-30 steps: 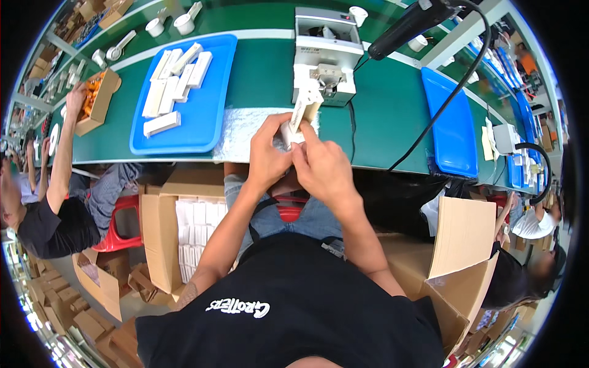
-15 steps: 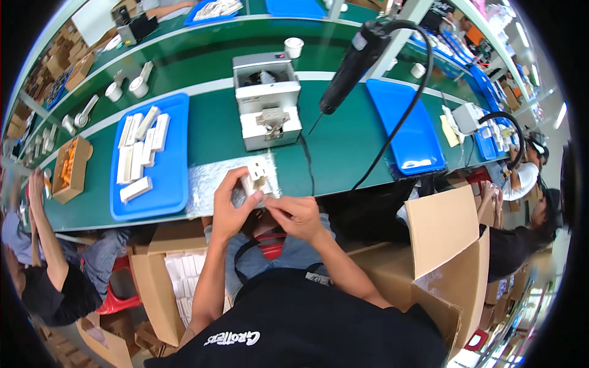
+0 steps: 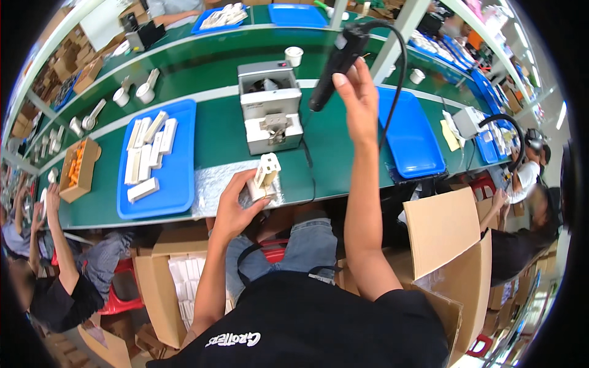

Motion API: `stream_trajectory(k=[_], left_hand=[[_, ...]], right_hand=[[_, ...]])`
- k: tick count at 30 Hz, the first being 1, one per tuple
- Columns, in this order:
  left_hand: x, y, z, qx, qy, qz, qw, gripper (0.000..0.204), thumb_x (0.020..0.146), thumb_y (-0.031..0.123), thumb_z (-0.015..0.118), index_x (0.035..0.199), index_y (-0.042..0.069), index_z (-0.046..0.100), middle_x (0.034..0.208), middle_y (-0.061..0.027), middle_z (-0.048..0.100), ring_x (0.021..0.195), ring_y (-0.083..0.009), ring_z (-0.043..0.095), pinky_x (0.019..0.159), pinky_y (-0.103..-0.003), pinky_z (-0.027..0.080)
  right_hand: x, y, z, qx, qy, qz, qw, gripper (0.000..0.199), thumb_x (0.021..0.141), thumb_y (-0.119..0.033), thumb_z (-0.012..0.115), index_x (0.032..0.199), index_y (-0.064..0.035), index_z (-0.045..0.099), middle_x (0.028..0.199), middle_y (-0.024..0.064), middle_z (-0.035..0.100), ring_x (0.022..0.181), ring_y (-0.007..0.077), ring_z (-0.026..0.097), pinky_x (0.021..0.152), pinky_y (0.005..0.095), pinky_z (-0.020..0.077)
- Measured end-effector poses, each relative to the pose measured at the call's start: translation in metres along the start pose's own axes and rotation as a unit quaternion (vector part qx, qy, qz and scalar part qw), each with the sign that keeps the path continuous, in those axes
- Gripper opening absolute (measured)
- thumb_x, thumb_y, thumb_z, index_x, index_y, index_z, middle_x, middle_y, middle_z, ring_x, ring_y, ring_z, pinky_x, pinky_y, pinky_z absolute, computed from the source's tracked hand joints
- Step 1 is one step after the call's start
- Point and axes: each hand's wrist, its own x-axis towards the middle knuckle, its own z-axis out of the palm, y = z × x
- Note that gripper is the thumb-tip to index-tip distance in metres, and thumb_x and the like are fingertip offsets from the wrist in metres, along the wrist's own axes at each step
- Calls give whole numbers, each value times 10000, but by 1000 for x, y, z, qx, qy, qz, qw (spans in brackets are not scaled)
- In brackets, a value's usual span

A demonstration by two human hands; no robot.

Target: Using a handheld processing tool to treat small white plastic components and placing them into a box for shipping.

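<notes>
My left hand (image 3: pixel 236 202) grips a white plastic housing (image 3: pixel 268 172) with square openings, held upright over the near edge of the bench. My right hand (image 3: pixel 361 107) is raised at the black electric screwdriver (image 3: pixel 334 70), its thumb across the body and its fingers along the right side. The screwdriver slants, with its lower end near the grey-and-white machine (image 3: pixel 270 110), which has a metal fixture on its front. Beneath my left hand lies a sheet of clear bubble wrap (image 3: pixel 215 184).
On the left, a blue tray (image 3: pixel 169 196) bears several white oblong parts, beside a carton of orange pieces (image 3: pixel 76 168). A blue tray (image 3: pixel 417 147) lies on the right. Open cartons (image 3: pixel 445 239) flank my legs. A black cable (image 3: pixel 402 80) hangs from the screwdriver. Co-workers sit on both sides.
My right hand has left the white housing and moved up and right to the screwdriver, which has shifted left. My left hand still holds the housing, now turned more upright.
</notes>
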Motion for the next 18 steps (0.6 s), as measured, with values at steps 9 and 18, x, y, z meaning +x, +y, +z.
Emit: stream_trajectory(k=[9, 18], left_hand=[[14, -18, -5, 15, 38, -8, 999, 679, 887, 109, 849, 1483, -4, 545, 1417, -201, 633, 1314, -330, 626, 1146, -394, 466], [15, -22, -3, -2, 43, -3, 999, 659, 857, 58, 848, 1459, 12, 585, 1417, -176, 639, 1315, -323, 633, 1146, -398, 474]], right_hand=[[-35, -30, 26, 165, -193, 18, 967, 786, 1105, -611, 443, 1567, 22, 381, 694, 71, 530, 545, 153, 530, 531, 295, 432], [35, -14, 108, 495, -154, -233, 823, 588, 1131, -473, 552, 1428, 33, 516, 720, 86, 605, 531, 134, 564, 485, 256, 456]])
